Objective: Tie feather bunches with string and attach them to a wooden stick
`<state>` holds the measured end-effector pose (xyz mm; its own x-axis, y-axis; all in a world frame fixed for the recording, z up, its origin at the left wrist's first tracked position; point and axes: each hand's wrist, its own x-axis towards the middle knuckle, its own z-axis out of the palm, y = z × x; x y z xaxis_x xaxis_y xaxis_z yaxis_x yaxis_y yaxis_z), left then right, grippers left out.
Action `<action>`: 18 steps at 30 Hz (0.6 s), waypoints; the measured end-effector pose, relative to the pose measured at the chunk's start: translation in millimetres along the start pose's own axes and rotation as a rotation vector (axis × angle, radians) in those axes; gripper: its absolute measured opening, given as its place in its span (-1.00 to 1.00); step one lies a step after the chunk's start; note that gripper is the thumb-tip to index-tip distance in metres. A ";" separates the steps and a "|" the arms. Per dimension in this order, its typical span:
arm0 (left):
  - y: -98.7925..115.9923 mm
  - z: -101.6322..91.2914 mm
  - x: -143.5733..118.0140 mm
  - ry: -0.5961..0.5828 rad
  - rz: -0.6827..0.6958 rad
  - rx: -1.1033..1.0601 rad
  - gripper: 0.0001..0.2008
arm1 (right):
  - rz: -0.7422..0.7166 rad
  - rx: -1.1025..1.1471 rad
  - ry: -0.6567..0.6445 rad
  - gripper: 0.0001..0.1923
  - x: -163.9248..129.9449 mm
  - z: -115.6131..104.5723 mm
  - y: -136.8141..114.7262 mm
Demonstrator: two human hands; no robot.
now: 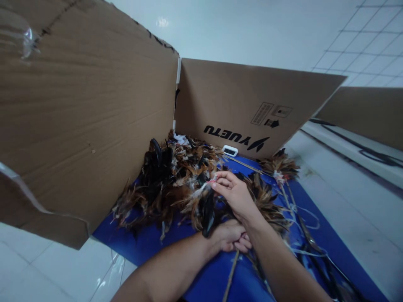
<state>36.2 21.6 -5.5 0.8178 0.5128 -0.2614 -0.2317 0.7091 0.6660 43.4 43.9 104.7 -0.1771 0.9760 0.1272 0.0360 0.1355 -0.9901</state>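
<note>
My left hand (234,237) is closed in a fist around a thin wooden stick (232,274), whose lower end runs toward the bottom of the view. Just above it, my right hand (231,191) pinches the pale, reddish quill ends of a small bunch of feathers (206,209) between thumb and fingers. Those feathers are brown and black and hang down to the left. Behind my hands lies a large heap of loose brown and black feathers (163,180). More brown feathers (264,201) show right of my right wrist; what they are fixed to is hidden.
Tall cardboard panels stand at the left (94,117) and back (226,100) of the blue surface (119,239). A small white device with a dark display (230,151) rests by the back panel. At right are a feather bunch (280,164), sticks and loose white string (310,218).
</note>
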 end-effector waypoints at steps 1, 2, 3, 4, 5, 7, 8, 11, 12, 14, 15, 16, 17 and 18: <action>-0.6 -1.0 0.8 0.013 0.007 0.006 -0.81 | 0.009 0.031 0.000 -0.63 0.8 0.7 1.3; -1.0 -1.7 1.3 0.024 0.013 0.013 -0.82 | 0.013 0.060 0.001 -0.61 1.6 1.4 2.7; -1.2 -2.1 1.7 0.032 0.017 0.019 -0.82 | 0.014 0.085 0.003 -0.59 2.5 2.1 4.0; -1.3 -2.1 1.9 0.037 0.018 0.024 -0.83 | 0.012 0.106 0.009 -0.58 3.3 2.7 5.2; -1.2 -1.8 1.9 0.047 0.018 0.027 -0.83 | 0.010 0.123 0.016 -0.57 4.2 3.3 6.3; -0.7 -0.2 1.7 0.078 0.013 0.023 -0.84 | 0.009 0.149 0.040 -0.59 5.9 4.2 8.1; -0.3 1.0 1.3 0.097 0.010 0.020 -0.84 | 0.009 0.163 0.051 -0.60 6.7 4.5 8.9; 1.3 5.0 -0.3 0.158 0.009 0.012 -0.83 | 0.021 0.199 0.063 -0.65 8.4 4.5 12.0; 1.9 6.2 -0.9 0.175 0.007 0.011 -0.83 | 0.028 0.207 0.063 -0.68 8.7 4.1 13.3; 3.0 7.9 -2.2 0.201 0.001 0.007 -0.82 | 0.047 0.212 0.061 -0.71 9.2 3.1 16.1; 3.5 8.4 -2.8 0.210 -0.002 0.004 -0.82 | 0.056 0.210 0.062 -0.72 9.2 2.6 17.4; 3.9 8.7 -3.3 0.219 -0.007 0.002 -0.82 | 0.065 0.207 0.062 -0.73 9.2 2.1 18.6; 4.2 8.8 -3.7 0.223 -0.012 0.002 -0.82 | 0.075 0.203 0.063 -0.74 9.1 1.7 19.5; 4.5 8.8 -4.2 0.225 -0.019 0.004 -0.81 | 0.086 0.198 0.065 -0.74 8.9 1.3 20.2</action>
<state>36.4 18.4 4.8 0.6835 0.5951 -0.4227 -0.2153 0.7176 0.6623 41.3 55.1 85.8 -0.1176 0.9923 0.0391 -0.1465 0.0216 -0.9890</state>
